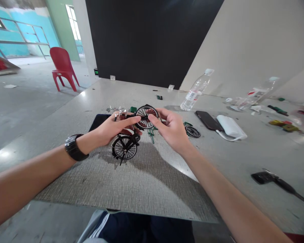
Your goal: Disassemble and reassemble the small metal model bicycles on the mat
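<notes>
A small black model bicycle is held tilted above the grey textured mat. My left hand grips its frame from the left, with the thumb against the upper wheel. The fingers of my right hand are closed round the right side of that same wheel, its thumb near the hub. The lower wheel hangs free of both hands. Green parts lie behind and between the hands, partly hidden. A loose spoked wheel rests to the right of my right hand.
A clear bottle, a dark phone and a white power bank stand or lie on the right. Keys are nearer the right edge. A dark tablet-like object lies behind my left hand. A black panel rises at the back.
</notes>
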The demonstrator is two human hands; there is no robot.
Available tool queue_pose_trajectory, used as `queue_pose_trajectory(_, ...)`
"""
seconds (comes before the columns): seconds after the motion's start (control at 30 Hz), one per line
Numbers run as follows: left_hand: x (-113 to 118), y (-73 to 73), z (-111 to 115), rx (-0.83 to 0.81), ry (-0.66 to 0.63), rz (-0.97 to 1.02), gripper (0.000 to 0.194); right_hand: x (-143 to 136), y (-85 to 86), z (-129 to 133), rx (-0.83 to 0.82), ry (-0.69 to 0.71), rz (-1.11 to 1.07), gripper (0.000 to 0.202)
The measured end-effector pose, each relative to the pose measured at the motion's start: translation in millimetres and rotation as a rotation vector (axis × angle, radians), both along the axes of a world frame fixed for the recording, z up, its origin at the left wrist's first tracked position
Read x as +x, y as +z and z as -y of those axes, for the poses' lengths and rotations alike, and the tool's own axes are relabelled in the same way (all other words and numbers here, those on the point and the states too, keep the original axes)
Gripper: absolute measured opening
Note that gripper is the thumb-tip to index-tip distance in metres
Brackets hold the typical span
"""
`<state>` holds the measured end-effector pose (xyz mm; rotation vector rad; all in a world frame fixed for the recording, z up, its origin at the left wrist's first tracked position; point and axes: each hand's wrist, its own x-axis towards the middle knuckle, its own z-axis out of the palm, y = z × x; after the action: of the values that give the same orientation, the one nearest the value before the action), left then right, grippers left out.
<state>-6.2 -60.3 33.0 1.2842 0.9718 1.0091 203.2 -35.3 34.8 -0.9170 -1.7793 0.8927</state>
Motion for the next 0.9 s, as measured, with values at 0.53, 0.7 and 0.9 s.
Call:
queue_pose_trajectory(0.53,-0.8,-3.0,-0.6,-0.076,-0.021,0.028,0.039,-1.3,-2.6,-2.4,0.007,0.051,-0.003,0.039)
queue_pose_trajectory(0.7,-3.1,-6.1,-1.5,-0.144,-0.038,0.016,0.042,-0.5,-2.8,-2.0,-0.010,0.064,0.044,0.032)
queue_pose_trajectory(0.9,-2.9,-7.5,-2.1,-0.135,-0.027,0.033,0.043,-1.1,-3.8,-0.5,-0.052,0.055,0.024,0.036)
